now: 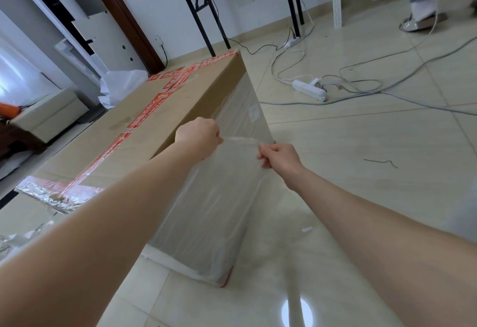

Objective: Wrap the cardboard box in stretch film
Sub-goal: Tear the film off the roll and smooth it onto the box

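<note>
The left hand [198, 134] is curled, its fingers [218, 138] bent under and pinching the top edge of the film [219, 197] just beside the box's [196, 89] upper rim. The right hand [280, 157] pinches the same edge farther right, thumb and fingertips pressed together on it, the other fingers curled in. Between the two hands the film edge is bunched into a thin, taut strip. Below it the clear film lies over the box's side face, down to the bottom corner. The box stands on the tiled floor [361, 197], closed and sealed along its top with red tape [144, 120]; what is inside cannot be seen. Its top is bare of film. A white power strip [309, 90] with cables [387, 89] lies on the floor well to the right of the box.
</note>
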